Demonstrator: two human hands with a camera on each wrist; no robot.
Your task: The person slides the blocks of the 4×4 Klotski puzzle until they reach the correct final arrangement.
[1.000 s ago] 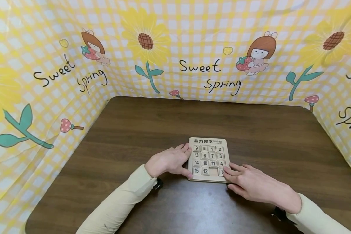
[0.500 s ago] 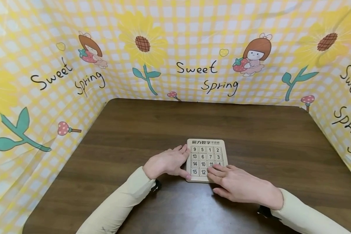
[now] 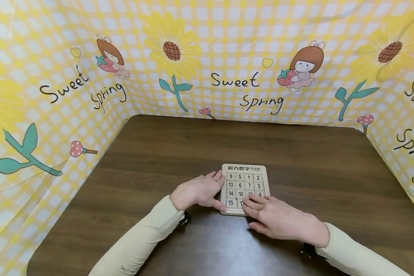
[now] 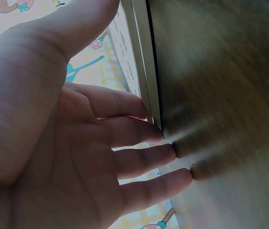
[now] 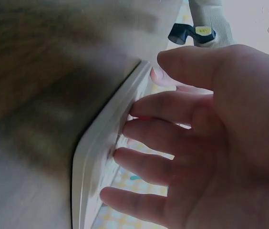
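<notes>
A pale wooden number sliding puzzle (image 3: 244,168) lies flat on the table, several numbered tiles in its frame. Along its left edge rests my left hand (image 3: 198,189), thumb at the lower left corner; the left wrist view shows its fingers (image 4: 146,160) extended, the tips down at the frame and table. My right hand (image 3: 279,216) reaches over the lower right, fingertips on the tiles. In the right wrist view its fingers (image 5: 146,164) are nearly straight against the board's face. The tile 12 (image 3: 240,203) is partly covered by them, and the bottom row's right end is hidden.
The dark wood table (image 3: 179,142) extends around the puzzle. A yellow checked cloth (image 3: 227,46) with flowers and lettering hangs at the back and both sides. Dark straps sit at both wrists, below pale sleeves (image 3: 148,230).
My right hand has moved left from the puzzle's right edge onto the bottom row, covering the vacant slot. Tile 12 now sits slightly right of tile 15, with a thin gap. My left hand stays put.
</notes>
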